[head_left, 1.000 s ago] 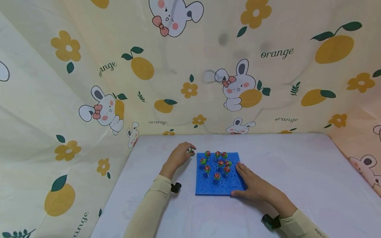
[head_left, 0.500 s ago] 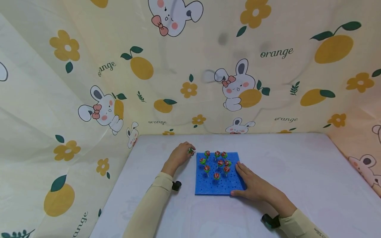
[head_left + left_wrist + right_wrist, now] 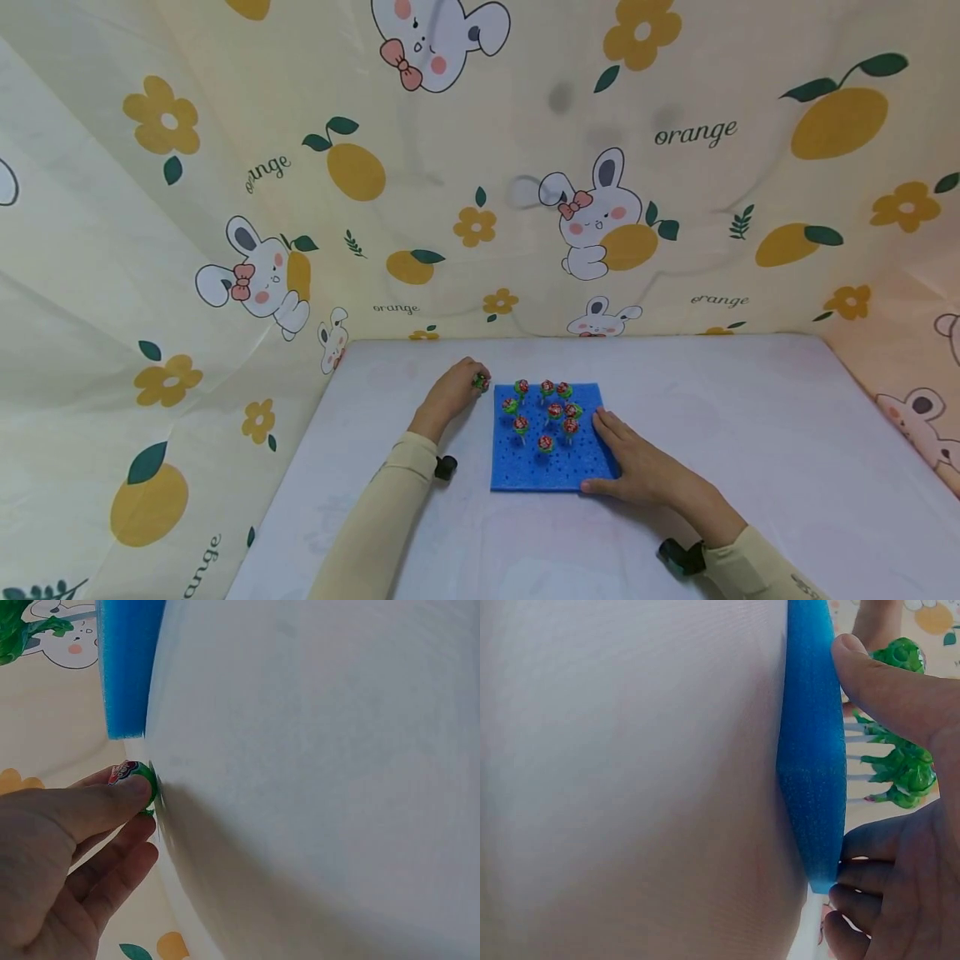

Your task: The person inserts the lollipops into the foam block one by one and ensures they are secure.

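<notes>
In the head view a blue foam board lies on the table with several lollipops standing upright in it, their wrappers red and green. Just off its back left corner, my left hand pinches another lollipop between thumb and fingers. The left wrist view has that lollipop's wrapped head close to the tabletop, its stick mostly hidden. My right hand rests spread over the board's front right corner. Its thumb and straight fingertips touch the board's top near the edges.
The board stands on a white-covered table. Behind and beside it hangs a cream curtain printed with rabbits, flowers and oranges. Small holes dot the front part of the board. Each wrist carries a small black camera.
My left fingers have closed in on the lollipop beside the board, from a looser hold to a pinch. My right hand and the board stay in place.
</notes>
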{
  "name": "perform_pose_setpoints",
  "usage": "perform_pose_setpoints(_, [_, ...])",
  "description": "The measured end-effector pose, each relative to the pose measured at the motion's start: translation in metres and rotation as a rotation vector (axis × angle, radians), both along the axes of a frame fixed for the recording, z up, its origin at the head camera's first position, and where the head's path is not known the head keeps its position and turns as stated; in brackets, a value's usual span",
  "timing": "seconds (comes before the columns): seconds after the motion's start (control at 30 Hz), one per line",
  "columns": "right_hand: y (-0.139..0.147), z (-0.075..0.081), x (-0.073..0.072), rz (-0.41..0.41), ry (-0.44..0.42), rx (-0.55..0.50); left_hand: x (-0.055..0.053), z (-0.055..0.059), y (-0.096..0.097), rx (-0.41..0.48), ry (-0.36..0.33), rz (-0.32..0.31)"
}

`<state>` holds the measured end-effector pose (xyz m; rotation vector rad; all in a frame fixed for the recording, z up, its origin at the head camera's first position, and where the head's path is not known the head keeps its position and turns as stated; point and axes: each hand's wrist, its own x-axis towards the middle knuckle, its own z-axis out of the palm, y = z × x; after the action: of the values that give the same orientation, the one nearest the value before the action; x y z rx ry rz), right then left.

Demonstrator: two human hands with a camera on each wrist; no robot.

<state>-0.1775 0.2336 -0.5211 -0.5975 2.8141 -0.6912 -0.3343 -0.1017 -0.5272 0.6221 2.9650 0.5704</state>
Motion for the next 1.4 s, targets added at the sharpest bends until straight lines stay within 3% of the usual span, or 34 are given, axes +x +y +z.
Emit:
perform_pose_setpoints(0.4, [0.0, -0.003, -0.002, -0.002, 0.002, 0.005, 0.005, -0.001, -0.001, 0.034, 0.022, 0.008])
perform_pose_setpoints(0.97, [-0.002, 0.0, -0.001, -0.005, -0.001, 0.009, 0.025, 0.017, -0.014, 0.254, 0.016, 0.052])
perform_pose_setpoints(1.4, [-0.001, 0.0, -0.001, 0.004, 0.001, 0.009, 0.047, 0.036, -0.018, 0.395, 0.152, 0.014])
